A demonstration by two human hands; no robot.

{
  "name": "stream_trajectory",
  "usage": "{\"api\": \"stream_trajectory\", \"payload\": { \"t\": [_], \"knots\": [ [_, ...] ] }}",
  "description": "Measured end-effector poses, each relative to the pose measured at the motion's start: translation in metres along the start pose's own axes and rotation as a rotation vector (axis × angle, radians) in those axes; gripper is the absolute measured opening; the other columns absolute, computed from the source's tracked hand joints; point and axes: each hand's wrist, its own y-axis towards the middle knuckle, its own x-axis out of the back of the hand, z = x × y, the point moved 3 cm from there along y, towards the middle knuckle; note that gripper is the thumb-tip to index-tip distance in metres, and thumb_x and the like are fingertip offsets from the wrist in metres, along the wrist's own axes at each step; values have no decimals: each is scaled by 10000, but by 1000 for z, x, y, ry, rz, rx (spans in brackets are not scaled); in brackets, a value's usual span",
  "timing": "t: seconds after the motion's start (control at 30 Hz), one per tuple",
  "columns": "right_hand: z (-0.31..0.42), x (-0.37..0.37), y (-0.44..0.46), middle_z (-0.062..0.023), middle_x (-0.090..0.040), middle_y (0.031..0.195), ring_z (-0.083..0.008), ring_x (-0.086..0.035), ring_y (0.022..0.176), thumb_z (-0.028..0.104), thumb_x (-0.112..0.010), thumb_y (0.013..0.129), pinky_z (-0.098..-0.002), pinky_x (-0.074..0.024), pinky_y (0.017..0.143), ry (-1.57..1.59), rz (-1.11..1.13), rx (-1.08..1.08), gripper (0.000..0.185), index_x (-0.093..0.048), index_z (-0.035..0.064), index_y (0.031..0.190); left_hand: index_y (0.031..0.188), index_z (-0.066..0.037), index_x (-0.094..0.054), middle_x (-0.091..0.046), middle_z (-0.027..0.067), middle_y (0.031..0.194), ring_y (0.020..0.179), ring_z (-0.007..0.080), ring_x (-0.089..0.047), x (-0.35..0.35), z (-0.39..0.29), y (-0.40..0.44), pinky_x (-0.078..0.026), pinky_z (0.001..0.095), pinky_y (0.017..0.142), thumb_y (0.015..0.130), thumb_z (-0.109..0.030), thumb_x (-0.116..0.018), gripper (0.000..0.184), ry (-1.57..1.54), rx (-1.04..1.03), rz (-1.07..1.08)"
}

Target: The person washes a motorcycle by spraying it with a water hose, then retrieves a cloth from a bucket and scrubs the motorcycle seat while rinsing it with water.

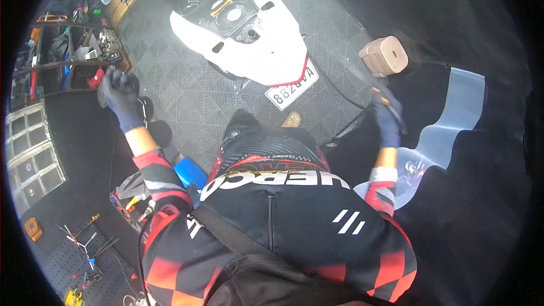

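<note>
My left hand, in a dark glove, is raised at the left in front of the shelves. Its fingers are curled, and a dark rounded shape shows at their edge; I cannot make out what it is. On the right, my gloved right hand is closed around a slim black tool with a bit of yellow by the fingers. A faint pale streak runs up and left from it. Ahead of me stands a scooter with a white tail and a licence plate. Neither hand touches the scooter.
A beige ribbed block lies on the right. Beside it a clear plastic sheet curves down. A black hose crosses the grey tiled floor. Cluttered shelves line the left, with a tool caddy below.
</note>
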Motion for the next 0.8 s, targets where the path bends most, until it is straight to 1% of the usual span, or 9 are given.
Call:
{"api": "stream_trajectory", "payload": {
  "t": [0.03,0.1,0.13,0.3,0.43,0.5,0.57,0.6,0.8],
  "knots": [
    [34,-38,6,-61,-727,979,-147,-658,825,269,-653,881,-311,-522,750,81,71,-74,273,-714,109,1094,1028,-33,-590,-522,10,770,673,147,-506,-12,-6,22,-492,284,695,952,-225,-545,211,17,-27,17],
    [91,-100,11,-153,-702,905,-281,-691,785,292,-610,887,-366,-534,684,-48,20,263,233,-711,152,1043,1030,-28,-602,-584,35,838,716,153,-564,-59,-38,41,-487,273,673,948,-220,-550,215,228,-104,67],
    [122,-123,13,-140,-697,861,-300,-683,760,277,-594,890,-403,-526,671,-87,29,296,236,-693,157,1067,1049,-17,-604,-618,60,898,752,172,-596,-58,-49,87,-497,276,681,944,-224,-553,238,199,-120,183],
    [198,-209,12,-119,-671,721,-306,-671,680,240,-582,884,-417,-518,643,-27,99,288,214,-668,168,1067,1162,21,-601,-657,144,1149,965,244,-656,-108,-115,246,-524,349,825,927,-258,-575,366,619,-628,320],
    [216,-238,15,-114,-677,708,-319,-670,663,238,-590,881,-411,-521,647,-165,14,143,173,-660,155,1016,1234,-12,-553,-621,157,1171,1020,255,-622,-151,-142,348,-490,390,884,956,-356,-519,443,893,-827,193],
    [214,-243,17,-126,-685,742,-310,-677,691,222,-579,888,-409,-527,669,-249,-27,35,189,-670,164,1043,1270,-29,-529,-603,163,1182,1047,261,-606,-174,-150,374,-472,410,914,970,-404,-491,482,1027,-854,50],
    [215,-239,17,-102,-673,765,-171,-650,687,226,-579,906,-317,-514,653,-127,-187,-87,252,-690,113,1102,1306,-46,-505,-585,170,1192,1075,267,-589,-201,-159,390,-455,431,944,984,-453,-463,520,1088,-852,-56],
    [219,-235,15,-79,-682,787,-128,-628,677,183,-593,896,-288,-510,643,-54,-211,-60,238,-702,79,1081,1350,-66,-456,-516,191,1344,1200,304,-549,-209,-161,404,-449,442,996,971,-412,-512,517,1231,-799,-171],
    [232,-215,-8,-67,-689,824,-110,-634,705,143,-621,892,-272,-517,635,187,-265,-154,229,-704,63,1090,1405,-49,-432,-556,190,1308,1180,289,-569,-204,-120,570,-479,446,964,968,-466,-489,607,882,-499,153]
  ]
}}
